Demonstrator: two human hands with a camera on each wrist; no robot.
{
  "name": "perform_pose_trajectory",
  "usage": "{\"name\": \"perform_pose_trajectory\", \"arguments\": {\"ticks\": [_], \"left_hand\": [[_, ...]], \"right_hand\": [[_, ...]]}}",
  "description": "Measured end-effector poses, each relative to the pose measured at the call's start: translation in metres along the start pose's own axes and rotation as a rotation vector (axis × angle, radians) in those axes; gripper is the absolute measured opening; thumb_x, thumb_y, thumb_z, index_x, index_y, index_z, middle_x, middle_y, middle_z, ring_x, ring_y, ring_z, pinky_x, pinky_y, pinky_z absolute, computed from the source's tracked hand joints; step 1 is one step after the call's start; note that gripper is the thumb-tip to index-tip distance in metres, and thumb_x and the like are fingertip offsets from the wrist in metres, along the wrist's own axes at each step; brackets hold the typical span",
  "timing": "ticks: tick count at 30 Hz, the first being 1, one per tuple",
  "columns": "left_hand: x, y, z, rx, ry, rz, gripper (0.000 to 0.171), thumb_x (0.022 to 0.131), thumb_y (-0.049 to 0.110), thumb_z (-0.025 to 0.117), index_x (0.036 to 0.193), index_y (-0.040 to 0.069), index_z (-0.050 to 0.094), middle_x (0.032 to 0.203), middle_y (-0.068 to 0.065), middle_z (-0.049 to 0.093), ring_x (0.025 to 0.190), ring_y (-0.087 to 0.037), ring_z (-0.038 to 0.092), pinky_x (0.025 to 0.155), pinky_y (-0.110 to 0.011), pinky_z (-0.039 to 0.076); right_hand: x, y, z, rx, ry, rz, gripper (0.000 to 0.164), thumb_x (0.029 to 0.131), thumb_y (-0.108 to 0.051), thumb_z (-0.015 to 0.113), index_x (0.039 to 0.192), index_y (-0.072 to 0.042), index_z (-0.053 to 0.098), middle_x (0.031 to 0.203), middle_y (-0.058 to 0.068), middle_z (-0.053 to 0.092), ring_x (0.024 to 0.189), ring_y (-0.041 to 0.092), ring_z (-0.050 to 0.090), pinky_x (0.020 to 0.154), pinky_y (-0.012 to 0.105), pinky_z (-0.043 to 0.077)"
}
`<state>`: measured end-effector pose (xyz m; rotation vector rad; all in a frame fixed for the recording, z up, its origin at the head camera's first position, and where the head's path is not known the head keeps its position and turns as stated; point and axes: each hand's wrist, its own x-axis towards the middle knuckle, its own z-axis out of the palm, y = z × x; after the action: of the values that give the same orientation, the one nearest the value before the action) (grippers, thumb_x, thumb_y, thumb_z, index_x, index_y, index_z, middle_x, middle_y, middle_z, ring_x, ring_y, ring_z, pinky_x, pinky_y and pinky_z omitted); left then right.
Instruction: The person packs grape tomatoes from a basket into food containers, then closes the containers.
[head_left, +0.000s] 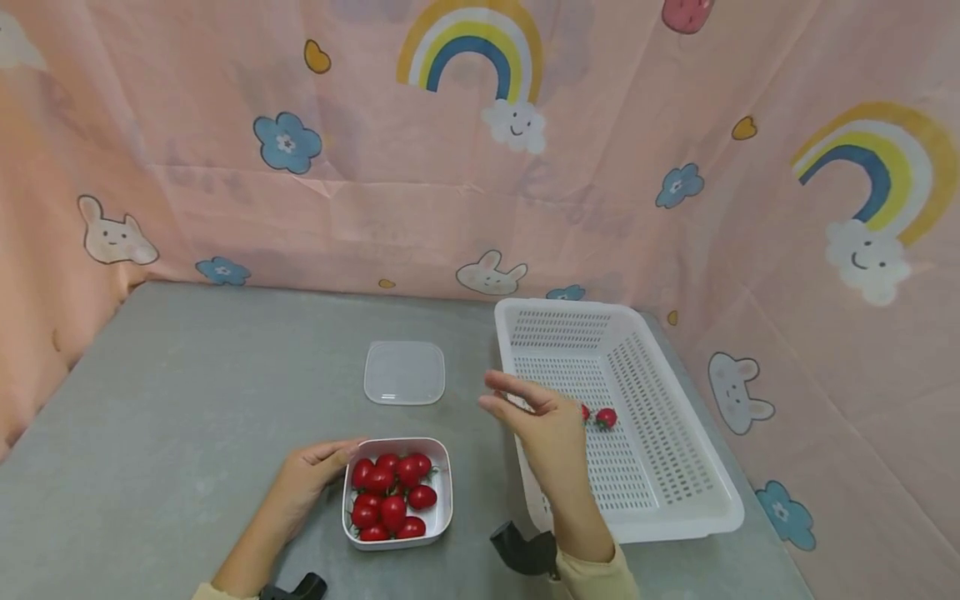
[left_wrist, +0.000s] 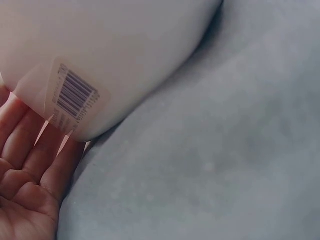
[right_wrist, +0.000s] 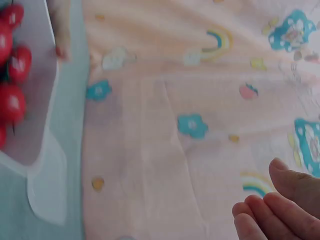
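A small white square box [head_left: 446,508] with several cherry tomatoes [head_left: 393,512] in it stands on the table. My left hand [head_left: 307,479] rests against its left side near the rim. In the left wrist view the fingers [left_wrist: 62,162] lie fairly straight against the box wall, below a barcode label [left_wrist: 75,95]. Over the left edge of a white perforated basket [head_left: 637,475] hangs my right hand [head_left: 551,433], thumb and fingers apart, holding nothing. Inside the basket one cherry tomato [head_left: 606,418] shows, with another beside it partly hidden by the hand.
A translucent square lid [head_left: 405,372] lies flat on the grey table [head_left: 202,400] behind the box. Pink curtain [head_left: 360,208] with printed rainbows and rabbits hangs along the back and sides. The basket stands close to the table's right edge.
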<state>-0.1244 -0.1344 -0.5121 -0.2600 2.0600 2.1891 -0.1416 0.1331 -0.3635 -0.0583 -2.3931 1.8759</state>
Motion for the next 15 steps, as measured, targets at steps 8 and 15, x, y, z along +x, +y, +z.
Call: {"name": "perform_pose_trajectory", "arguments": {"ticks": [8,15], "left_hand": [[0.000,0.000,-0.001,-0.012,0.004,-0.007,0.030,0.095,0.014,0.065,0.114,-0.009,0.070,0.094,0.018,0.074,0.095,0.006,0.065,0.083,-0.015,0.052],[-0.001,0.000,-0.001,-0.025,-0.001,-0.010,0.028,0.095,0.014,0.065,0.113,-0.007,0.072,0.093,0.018,0.074,0.094,0.005,0.066,0.083,-0.016,0.052]], "right_hand": [[0.045,0.009,-0.058,-0.161,0.062,0.089,0.039,0.086,-0.036,0.078,0.118,-0.015,0.074,0.118,-0.003,0.074,0.101,0.003,0.063,0.078,0.019,0.049],[0.074,0.034,-0.097,-0.206,0.091,0.107,0.054,0.083,-0.048,0.078,0.123,-0.013,0.071,0.112,-0.013,0.074,0.113,0.005,0.060,0.108,0.036,0.044]]}}
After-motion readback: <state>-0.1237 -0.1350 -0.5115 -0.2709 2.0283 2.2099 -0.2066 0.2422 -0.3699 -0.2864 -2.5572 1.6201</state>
